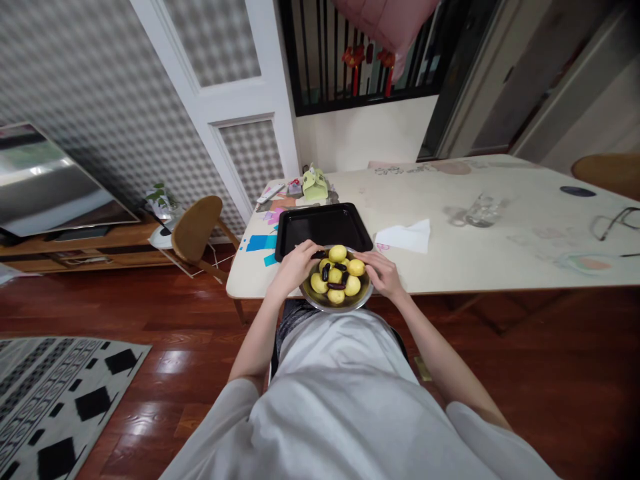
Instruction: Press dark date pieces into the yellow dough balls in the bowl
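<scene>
A round metal bowl (330, 308) sits at the table's near edge against my body, overhanging that edge. In it lie several yellow lemons (337, 253) and several short, dark, glossy, elongated pieces (337, 286) whose kind I cannot make out. My left hand (296, 268) is closed at the bowl's left rim, its fingertips beside one of the dark pieces. On the opposite rim my right hand (384, 272) grips, with fingertips close to a lemon at the right. Just beyond the bowl is a black rectangular tray (325, 227), lying flat.
On the white table (500, 267) are a crumpled white paper (406, 236), a clear glass (484, 211), eyeglasses (617, 223) and a green tissue box (315, 183). A remote control (271, 193) lies at the far left corner. A wooden chair (196, 233) stands left of the table.
</scene>
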The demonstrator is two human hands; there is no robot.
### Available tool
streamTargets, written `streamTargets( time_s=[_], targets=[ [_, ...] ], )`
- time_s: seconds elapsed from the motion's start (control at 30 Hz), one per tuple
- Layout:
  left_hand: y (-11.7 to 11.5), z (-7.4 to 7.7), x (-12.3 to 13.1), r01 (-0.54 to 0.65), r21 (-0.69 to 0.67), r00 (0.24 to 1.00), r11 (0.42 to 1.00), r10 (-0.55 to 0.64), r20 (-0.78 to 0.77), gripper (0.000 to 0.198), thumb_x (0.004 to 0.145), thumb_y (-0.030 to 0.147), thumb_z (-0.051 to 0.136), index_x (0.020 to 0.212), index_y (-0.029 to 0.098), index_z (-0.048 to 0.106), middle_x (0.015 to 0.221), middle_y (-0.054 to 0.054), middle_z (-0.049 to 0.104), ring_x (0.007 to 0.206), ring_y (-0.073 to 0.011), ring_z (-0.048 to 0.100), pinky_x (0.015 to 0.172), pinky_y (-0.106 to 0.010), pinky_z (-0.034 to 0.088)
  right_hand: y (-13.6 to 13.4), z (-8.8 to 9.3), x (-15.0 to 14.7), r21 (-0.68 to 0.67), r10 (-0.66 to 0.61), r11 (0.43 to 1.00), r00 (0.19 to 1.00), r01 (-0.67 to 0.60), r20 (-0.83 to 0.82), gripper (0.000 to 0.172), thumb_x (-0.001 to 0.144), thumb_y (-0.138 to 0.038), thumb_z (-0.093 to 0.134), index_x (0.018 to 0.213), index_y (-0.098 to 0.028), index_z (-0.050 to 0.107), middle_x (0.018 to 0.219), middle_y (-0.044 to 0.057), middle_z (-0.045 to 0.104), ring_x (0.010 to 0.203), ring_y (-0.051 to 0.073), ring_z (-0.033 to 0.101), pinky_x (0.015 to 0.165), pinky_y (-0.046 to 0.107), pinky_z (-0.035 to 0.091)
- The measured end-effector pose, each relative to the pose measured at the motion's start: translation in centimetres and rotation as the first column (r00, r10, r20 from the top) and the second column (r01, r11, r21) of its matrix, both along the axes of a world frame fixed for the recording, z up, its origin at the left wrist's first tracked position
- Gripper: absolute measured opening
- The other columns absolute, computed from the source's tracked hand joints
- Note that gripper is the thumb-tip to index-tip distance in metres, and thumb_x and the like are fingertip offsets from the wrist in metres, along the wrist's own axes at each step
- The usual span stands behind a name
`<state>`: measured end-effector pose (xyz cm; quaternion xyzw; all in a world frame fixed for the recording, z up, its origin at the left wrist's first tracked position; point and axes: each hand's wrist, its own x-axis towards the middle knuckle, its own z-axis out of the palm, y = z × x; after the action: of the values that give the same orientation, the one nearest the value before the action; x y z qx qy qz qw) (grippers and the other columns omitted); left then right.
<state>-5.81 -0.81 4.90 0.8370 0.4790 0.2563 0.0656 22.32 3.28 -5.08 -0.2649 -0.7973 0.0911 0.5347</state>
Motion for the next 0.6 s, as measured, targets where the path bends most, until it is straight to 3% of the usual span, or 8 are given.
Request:
streamTargets(
  time_s=[0.37, 0.6],
  targets=[
    [-0.9, -0.7, 2.5, 0.087, 0.000, 0.996, 0.996, -0.087, -0.016, 0.033, 0.102, 0.015, 0.054, 0.131, 0.026, 0.064, 0.126, -0.006, 0.063, 0.109, -0.0212, 0.067, 0.100, -0.035, 0.057, 0.0, 0.0, 0.0, -0.004, 0.004, 1.000, 1.000, -0.004, -0.002, 0.037, 0.107, -0.033, 0.048, 0.133, -0.026, 0.074, 0.123, 0.009, 0.080, 0.114, 0.029, 0.073, 0.100, 0.052, 0.061],
    [-0.4, -1.7, 3.7, 0.121, 0.048, 0.992, 0.991, -0.120, -0.038, 0.029, 0.102, 0.014, 0.055, 0.128, 0.022, 0.066, 0.125, -0.009, 0.064, 0.120, -0.0249, 0.063, 0.107, -0.040, 0.054, 0.0, 0.0, 0.0, 0.000, 0.004, 1.000, 1.000, -0.004, 0.004, 0.036, 0.107, -0.031, 0.048, 0.132, -0.026, 0.074, 0.124, 0.009, 0.079, 0.114, 0.029, 0.073, 0.099, 0.052, 0.061]
  ],
)
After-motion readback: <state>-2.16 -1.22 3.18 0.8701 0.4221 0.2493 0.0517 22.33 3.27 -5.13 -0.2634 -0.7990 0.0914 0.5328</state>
